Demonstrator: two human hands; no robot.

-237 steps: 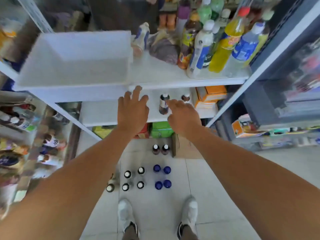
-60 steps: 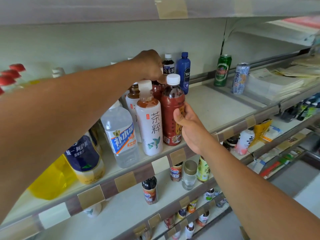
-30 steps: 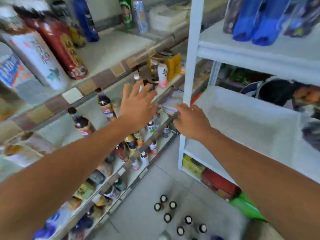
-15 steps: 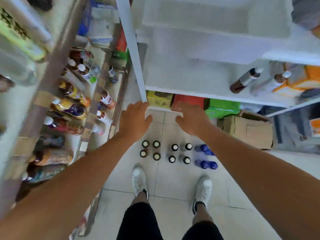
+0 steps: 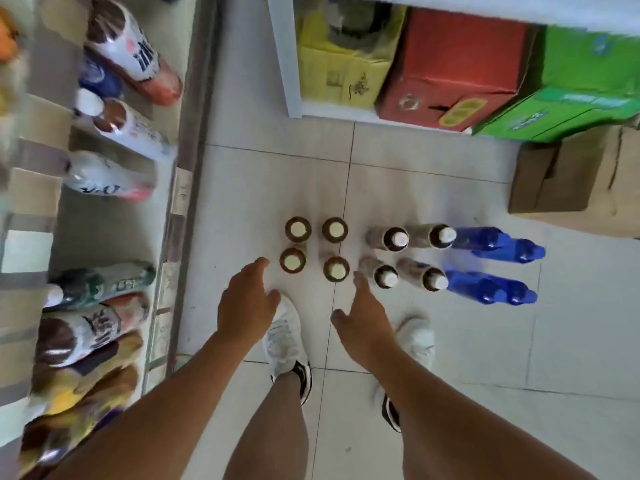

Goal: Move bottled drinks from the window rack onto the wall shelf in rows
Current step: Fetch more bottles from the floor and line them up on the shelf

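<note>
I look straight down at several bottles standing on the tiled floor in neat pairs. Brown bottles with pale caps (image 5: pixel 292 260) stand on the left, dark bottles with white caps (image 5: pixel 387 276) in the middle, blue bottles (image 5: pixel 485 289) on the right. My left hand (image 5: pixel 246 303) hangs open just left of and below the nearest pale-capped bottle. My right hand (image 5: pixel 360 318) is open too, its fingertips close to the near pale-capped bottle (image 5: pixel 336 269) and the near dark bottle. Neither hand touches a bottle.
The wall shelf (image 5: pixel 180 188) with stocked bottles runs down the left side. The white rack's leg (image 5: pixel 285 60) stands ahead, with yellow (image 5: pixel 341 74), red (image 5: pixel 450 71) and green (image 5: pixel 568 98) cartons under it. A brown cardboard box (image 5: pixel 571 174) sits at right. My white shoes (image 5: pixel 284 341) stand just behind the bottles.
The view has dropped from the shelves toward the floor. Both empty hands have come down close to the bottles on the tiles, which now look much nearer.
</note>
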